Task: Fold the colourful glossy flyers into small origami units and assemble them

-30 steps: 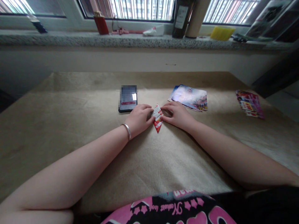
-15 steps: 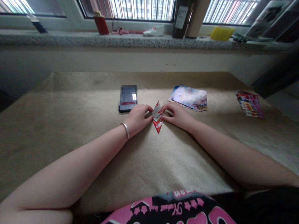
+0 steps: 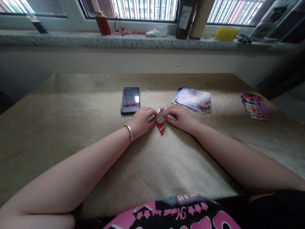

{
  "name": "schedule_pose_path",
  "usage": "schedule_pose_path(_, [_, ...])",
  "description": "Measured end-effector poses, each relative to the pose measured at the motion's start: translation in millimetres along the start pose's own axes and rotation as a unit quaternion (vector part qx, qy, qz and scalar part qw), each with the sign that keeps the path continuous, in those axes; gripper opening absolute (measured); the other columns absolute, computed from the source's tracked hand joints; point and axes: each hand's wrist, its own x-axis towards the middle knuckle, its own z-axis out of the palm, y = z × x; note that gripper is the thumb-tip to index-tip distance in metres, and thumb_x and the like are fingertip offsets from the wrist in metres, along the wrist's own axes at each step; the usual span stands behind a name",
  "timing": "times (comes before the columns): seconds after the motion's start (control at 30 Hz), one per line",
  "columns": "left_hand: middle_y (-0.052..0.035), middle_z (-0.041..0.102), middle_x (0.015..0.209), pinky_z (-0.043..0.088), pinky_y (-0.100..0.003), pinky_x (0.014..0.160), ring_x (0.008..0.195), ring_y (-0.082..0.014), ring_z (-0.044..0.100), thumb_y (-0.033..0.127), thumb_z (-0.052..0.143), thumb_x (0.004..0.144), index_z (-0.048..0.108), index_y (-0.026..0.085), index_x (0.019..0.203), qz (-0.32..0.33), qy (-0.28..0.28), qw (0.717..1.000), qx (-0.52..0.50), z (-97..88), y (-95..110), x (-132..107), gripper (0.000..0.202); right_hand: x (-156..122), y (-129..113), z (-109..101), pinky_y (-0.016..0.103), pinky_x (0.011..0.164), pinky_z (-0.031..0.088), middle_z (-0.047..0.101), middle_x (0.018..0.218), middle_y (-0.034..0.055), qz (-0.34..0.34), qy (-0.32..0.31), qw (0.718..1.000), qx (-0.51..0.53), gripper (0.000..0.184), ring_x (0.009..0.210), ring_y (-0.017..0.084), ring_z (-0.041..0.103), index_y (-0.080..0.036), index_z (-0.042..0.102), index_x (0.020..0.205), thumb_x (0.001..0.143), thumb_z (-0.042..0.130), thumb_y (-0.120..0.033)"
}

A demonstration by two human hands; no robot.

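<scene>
A small red and white folded paper lies on the tan cloth of the table, its pointed tip toward me. My left hand, with a silver bracelet on its wrist, pinches the paper's left edge with closed fingers. From the other side my right hand grips the right edge, fingertips pressed on the top flap, which is bent down. The paper's upper part is partly hidden by my fingers.
A dark phone lies just behind my left hand. A stack of colourful leaflets sits behind my right hand, and another leaflet lies at the far right. The stone window sill holds a red box, bottles and a yellow item.
The paper's top corner, which stood up half a second ago, is now folded lower between my fingertips. Both hands stay in place.
</scene>
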Motion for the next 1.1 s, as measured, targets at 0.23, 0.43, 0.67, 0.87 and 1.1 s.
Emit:
schedule_pose_path(0.23, [-0.0050, 0.069, 0.093, 0.046, -0.032, 0.084, 0.088, -0.0179, 0.059, 0.016, 0.055, 0.084, 0.067, 0.017, 0.089, 0.068, 0.002, 0.996, 0.051, 1.8, -4, 0, 0.013, -1, -4, -4, 0.036, 0.083, 0.045, 0.069, 0.092, 0.0063, -0.013, -0.026, 0.999, -0.041, 0.012, 0.089, 0.021, 0.059, -0.021, 0.069, 0.087, 0.084, 0.058, -0.024])
schedule_pose_path(0.43, [-0.0039, 0.069, 0.095, 0.046, -0.031, 0.085, 0.087, -0.0167, 0.058, 0.014, 0.052, 0.087, 0.068, 0.018, 0.094, 0.116, -0.017, 0.991, 0.071, -3.7, -5, -2, 0.018, -3, -7, -7, 0.034, 0.078, 0.044, 0.067, 0.088, 0.0072, -0.032, -0.035, 0.997, -0.064, 0.018, 0.084, 0.020, 0.057, -0.021, 0.072, 0.089, 0.085, 0.054, -0.020])
schedule_pose_path(0.67, [-0.0035, 0.068, 0.095, 0.048, -0.030, 0.081, 0.088, -0.0171, 0.057, 0.018, 0.050, 0.090, 0.069, 0.020, 0.097, 0.129, -0.029, 0.984, 0.117, -6.6, -1, -4, 0.020, -3, -9, -9, 0.032, 0.078, 0.043, 0.067, 0.089, 0.0071, -0.053, -0.054, 0.992, -0.098, 0.020, 0.085, 0.019, 0.056, -0.020, 0.072, 0.089, 0.085, 0.052, -0.018])
schedule_pose_path(0.87, [-0.0037, 0.067, 0.095, 0.049, -0.027, 0.075, 0.087, -0.0168, 0.058, 0.018, 0.050, 0.091, 0.068, 0.020, 0.096, 0.149, -0.045, 0.971, 0.184, -11.3, 6, -4, 0.019, -2, -12, -13, 0.031, 0.075, 0.043, 0.067, 0.090, 0.0076, -0.077, -0.071, 0.987, -0.122, 0.022, 0.083, 0.019, 0.055, -0.020, 0.072, 0.090, 0.087, 0.050, -0.019])
schedule_pose_path(1.1, [-0.0049, 0.067, 0.097, 0.050, -0.028, 0.075, 0.090, -0.0172, 0.060, 0.015, 0.051, 0.090, 0.067, 0.019, 0.099, 0.157, -0.078, 0.959, 0.224, -17.3, 12, -3, 0.019, -1, -20, -15, 0.030, 0.073, 0.041, 0.067, 0.090, 0.0080, -0.076, -0.088, 0.977, -0.177, 0.026, 0.082, 0.019, 0.055, -0.019, 0.072, 0.092, 0.088, 0.046, -0.020])
